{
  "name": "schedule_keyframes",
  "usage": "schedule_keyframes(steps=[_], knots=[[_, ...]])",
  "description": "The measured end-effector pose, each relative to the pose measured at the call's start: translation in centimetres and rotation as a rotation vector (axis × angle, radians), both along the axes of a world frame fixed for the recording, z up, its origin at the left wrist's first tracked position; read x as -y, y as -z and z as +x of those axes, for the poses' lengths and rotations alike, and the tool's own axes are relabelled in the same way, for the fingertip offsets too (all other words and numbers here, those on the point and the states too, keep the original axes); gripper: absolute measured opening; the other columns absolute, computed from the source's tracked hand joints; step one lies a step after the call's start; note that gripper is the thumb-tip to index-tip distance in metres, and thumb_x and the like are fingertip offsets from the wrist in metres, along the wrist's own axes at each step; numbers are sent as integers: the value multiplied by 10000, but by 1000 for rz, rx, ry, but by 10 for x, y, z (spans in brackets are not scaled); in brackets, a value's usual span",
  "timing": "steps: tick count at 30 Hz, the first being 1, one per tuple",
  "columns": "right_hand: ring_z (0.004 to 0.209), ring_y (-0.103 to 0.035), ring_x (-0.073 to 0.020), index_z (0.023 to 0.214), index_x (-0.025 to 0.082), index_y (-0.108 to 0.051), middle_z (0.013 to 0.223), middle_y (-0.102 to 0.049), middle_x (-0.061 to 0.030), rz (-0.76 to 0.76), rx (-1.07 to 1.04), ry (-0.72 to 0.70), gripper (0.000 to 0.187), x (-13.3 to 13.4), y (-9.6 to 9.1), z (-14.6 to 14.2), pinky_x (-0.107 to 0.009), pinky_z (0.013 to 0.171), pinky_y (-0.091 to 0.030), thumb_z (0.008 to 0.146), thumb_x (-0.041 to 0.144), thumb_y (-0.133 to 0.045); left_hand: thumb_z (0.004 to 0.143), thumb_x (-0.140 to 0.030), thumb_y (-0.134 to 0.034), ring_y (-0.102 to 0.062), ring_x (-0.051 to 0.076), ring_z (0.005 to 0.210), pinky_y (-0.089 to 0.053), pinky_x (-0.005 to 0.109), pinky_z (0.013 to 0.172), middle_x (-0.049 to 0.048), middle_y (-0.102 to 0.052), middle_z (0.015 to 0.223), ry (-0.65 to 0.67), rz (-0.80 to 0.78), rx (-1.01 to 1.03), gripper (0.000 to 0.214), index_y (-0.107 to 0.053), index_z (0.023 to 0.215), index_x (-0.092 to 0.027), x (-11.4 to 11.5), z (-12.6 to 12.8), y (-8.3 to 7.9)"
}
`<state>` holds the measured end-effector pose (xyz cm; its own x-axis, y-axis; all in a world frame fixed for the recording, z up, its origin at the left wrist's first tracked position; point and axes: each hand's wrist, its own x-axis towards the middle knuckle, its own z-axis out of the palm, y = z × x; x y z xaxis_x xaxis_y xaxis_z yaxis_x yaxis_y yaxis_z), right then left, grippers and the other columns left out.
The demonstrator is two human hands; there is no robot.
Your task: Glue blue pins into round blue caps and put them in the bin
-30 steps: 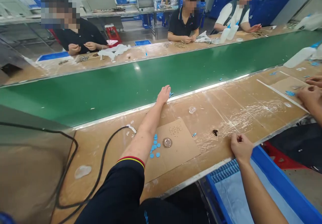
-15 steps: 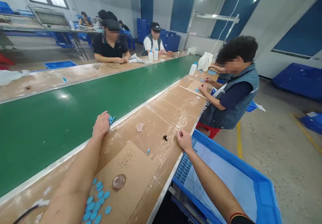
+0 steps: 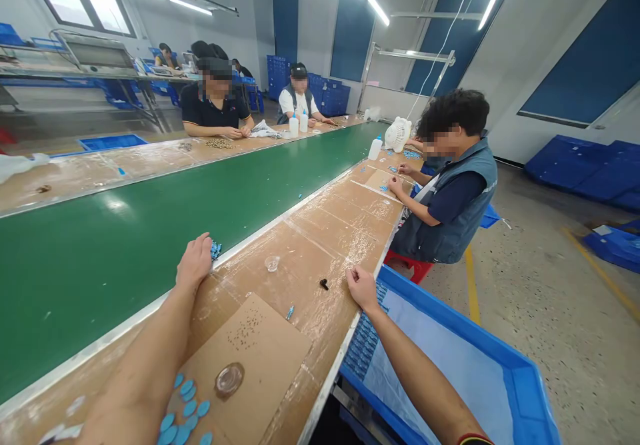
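Observation:
My left hand (image 3: 194,262) is at the near edge of the green conveyor belt, its fingers curled around a cluster of small blue pieces (image 3: 216,250). At the right edge of the table my right hand (image 3: 361,287) is closed, and whatever its fingers may hold is hidden. Beside it on the tabletop lies a small black object (image 3: 324,284). Between my arms are a single blue piece (image 3: 290,312), a clear shallow cup (image 3: 272,263) and a cardboard sheet (image 3: 270,358). On the sheet sit a round clear dish (image 3: 229,380), tiny brown bits (image 3: 244,328) and several flat blue discs (image 3: 189,408).
A blue tray (image 3: 520,372) with rows of blue pieces (image 3: 364,345) and a pale sheet stands below the table's right edge. One co-worker (image 3: 450,185) sits farther along my side. Others sit across the conveyor belt (image 3: 150,232). White bottles (image 3: 375,148) stand on the tables.
The camera has tilted, so the nearby table appears slightly lower and farther left. Both my hands keep about the same places relative to the table.

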<state>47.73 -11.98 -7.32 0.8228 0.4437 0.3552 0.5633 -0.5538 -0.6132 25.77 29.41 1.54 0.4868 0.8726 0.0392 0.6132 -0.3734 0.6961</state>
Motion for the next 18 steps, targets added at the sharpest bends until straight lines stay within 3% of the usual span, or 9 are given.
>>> schedule_keyframes(steps=[9, 18], knots=[[632, -517, -98, 798, 182, -586, 695, -532, 58, -5, 15, -5, 434, 2, 7, 3, -269, 679, -503, 1041, 537, -641, 1074, -428, -293, -545, 369, 1494, -429, 583, 1265, 162, -553, 1624, -12, -2, 6, 581, -579, 1529, -206, -1, -1, 4], [597, -458, -101, 734, 203, -525, 648, -478, 68, 28, 40, -7, 501, 2, 7, 2, -262, 649, -437, 1028, 601, -612, 1058, -425, -326, -573, 389, 1473, -442, 605, 1262, 164, -593, 1589, -28, 13, 31, 583, -631, 1502, -200, -3, 0, 7]])
